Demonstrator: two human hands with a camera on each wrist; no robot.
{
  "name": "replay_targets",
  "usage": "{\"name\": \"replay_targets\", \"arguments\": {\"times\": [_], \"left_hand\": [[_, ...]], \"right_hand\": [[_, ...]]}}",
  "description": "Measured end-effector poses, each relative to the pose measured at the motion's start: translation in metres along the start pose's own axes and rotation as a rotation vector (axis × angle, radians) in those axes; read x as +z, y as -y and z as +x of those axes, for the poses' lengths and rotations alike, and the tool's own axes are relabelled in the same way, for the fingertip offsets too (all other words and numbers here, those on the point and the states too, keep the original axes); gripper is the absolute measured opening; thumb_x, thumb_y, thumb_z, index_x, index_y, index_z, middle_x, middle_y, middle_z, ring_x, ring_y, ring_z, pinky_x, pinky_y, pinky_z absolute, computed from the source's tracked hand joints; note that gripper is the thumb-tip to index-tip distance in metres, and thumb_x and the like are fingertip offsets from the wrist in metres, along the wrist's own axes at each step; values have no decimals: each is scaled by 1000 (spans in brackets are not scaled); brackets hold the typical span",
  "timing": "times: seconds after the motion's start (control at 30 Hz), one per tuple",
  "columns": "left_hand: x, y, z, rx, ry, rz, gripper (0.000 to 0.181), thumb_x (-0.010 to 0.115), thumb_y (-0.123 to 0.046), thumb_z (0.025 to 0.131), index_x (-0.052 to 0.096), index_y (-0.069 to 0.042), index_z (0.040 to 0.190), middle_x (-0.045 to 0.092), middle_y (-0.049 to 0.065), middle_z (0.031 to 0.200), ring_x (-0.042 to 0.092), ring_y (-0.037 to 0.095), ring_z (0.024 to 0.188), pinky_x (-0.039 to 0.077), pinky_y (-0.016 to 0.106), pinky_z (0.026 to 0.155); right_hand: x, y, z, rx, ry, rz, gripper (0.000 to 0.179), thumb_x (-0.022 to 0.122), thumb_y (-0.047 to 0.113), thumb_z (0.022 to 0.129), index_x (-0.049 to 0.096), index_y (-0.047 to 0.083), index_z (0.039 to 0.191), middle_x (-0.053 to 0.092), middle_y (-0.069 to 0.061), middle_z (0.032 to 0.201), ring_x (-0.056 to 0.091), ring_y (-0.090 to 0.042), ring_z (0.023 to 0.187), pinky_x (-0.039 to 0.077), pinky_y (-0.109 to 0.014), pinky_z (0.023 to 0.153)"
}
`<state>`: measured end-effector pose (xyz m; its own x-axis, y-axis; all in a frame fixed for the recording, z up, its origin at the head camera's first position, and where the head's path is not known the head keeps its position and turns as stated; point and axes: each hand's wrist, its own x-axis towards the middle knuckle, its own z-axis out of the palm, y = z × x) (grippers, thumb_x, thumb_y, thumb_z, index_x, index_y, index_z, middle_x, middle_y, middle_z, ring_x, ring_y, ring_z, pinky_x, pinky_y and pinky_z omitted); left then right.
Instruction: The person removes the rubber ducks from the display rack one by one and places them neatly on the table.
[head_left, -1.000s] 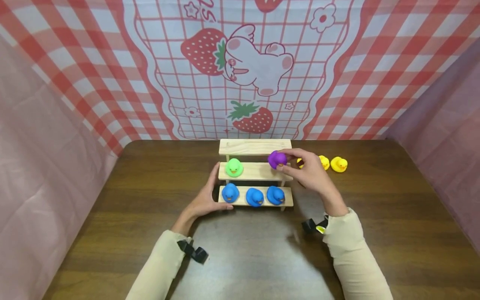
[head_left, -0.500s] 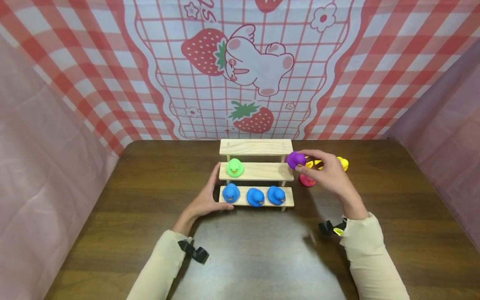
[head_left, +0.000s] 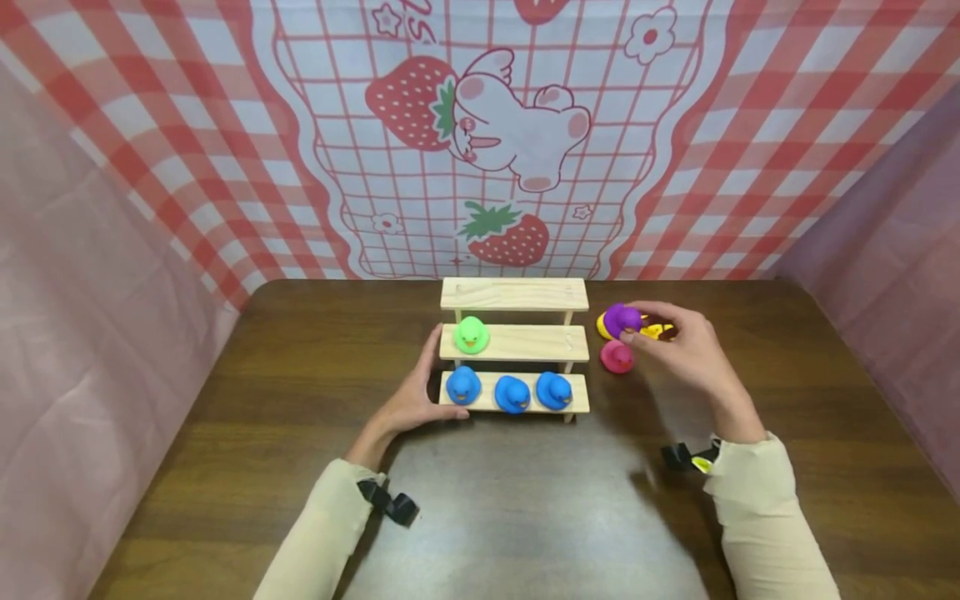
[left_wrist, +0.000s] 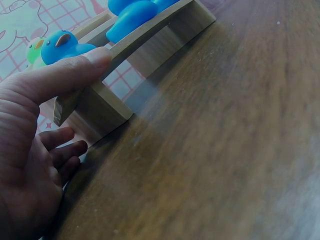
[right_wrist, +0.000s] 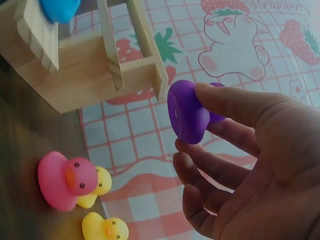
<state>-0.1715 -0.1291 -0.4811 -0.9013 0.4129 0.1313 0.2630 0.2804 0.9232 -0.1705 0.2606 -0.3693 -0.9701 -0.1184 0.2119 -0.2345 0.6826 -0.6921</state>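
- Clock is on the rack, 12 = away from the person.
- Progress: partway, my read, taking ducks onto the rack as the work. Four on it, the rest off.
- Bottom tier: three blue ducks in a row, looks done.
- Mid tier: green duck at its left end, bare wood right of it.
- Left to place, if so: purple duck, in hand at 3 o'clock, off the rack; pink duck on the table, also 3 o'clock; yellow ducks just beyond pink. At least two yellow; hand and purple block the full count.
- Top tier: no duck on it.
- Left hand, 8 o'clock: thumb over bottom tier's front edge, index up along the left end. Holds the rack's corner; looks like steadying. Other fingers half curled beside the leg.
- Right hand, 3 o'clock, reaching in from 4: pinches purple between thumb and fingertips, gap only as wide as its body, outer fingers loosely bent. Purple held up, apart from the rack.
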Motion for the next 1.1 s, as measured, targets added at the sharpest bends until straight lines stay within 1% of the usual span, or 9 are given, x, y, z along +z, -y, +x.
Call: {"name": "replay_targets", "arguments": {"times": [0.07,0.2,0.3,0.4,0.53,0.73,0.9,0.97,1.1], "left_hand": [[0,-1,0,-1,3,-1,133,90,-7,69,-3,-26,162,21,15,166,43,36,136,20,58,123],[0,-2,0,0,8,-8,132,89,-7,70,-3,-21,163,21,15,166,43,36,136,19,59,123],[0,-1,0,4,9,-14,131,89,-7,69,-3,-16,162,22,16,165,44,37,136,20,60,123],[0,-1,0,3,7,-4,131,89,-7,69,-3,-14,162,19,16,167,43,39,137,21,61,122],[-1,-1,0,-7,5,17,131,90,-8,69,-3,-14,162,13,14,169,41,39,139,21,61,122],[-2,-3,0,-21,10,19,131,90,-10,70,-3,-16,162,12,12,169,36,38,143,20,62,123],[-2,-4,0,-20,13,10,130,89,-10,71,-3,-18,162,15,12,169,36,36,144,19,61,123],[-2,-3,0,-16,14,4,131,89,-9,71,-3,-22,163,19,13,168,38,36,143,20,61,123],[-2,-3,0,-13,16,3,131,89,-9,71,-4,-23,162,19,14,167,40,36,141,21,61,123]], "right_hand": [[-1,-3,0,6,-3,4,42,76,22,89,67,5,126,70,-19,111,57,-1,83,49,-10,69],[-4,-8,-2,31,7,-6,45,76,25,89,65,5,128,69,-20,116,56,1,85,48,-8,70],[-6,-13,-4,45,18,-19,47,75,27,90,64,5,130,68,-20,118,55,-1,87,48,-6,71],[-8,-17,-5,51,24,-29,46,75,27,90,64,6,129,68,-20,118,55,-3,87,48,-6,71],[-10,-25,-7,46,29,-37,45,75,26,90,65,5,128,68,-20,115,54,-1,85,48,-7,70],[-12,-36,-10,53,34,-39,47,76,24,89,64,2,129,68,-25,116,54,4,83,48,-7,69],[-14,-42,-13,75,47,-53,49,76,24,89,63,0,130,68,-27,115,55,5,81,49,-8,68],[-14,-44,-13,86,56,-60,51,76,26,89,63,-2,130,68,-28,113,58,-1,82,50,-10,67],[-14,-49,-15,102,75,-73,52,75,27,90,62,-4,130,67,-30,114,67,-27,90,51,-13,66]]}}
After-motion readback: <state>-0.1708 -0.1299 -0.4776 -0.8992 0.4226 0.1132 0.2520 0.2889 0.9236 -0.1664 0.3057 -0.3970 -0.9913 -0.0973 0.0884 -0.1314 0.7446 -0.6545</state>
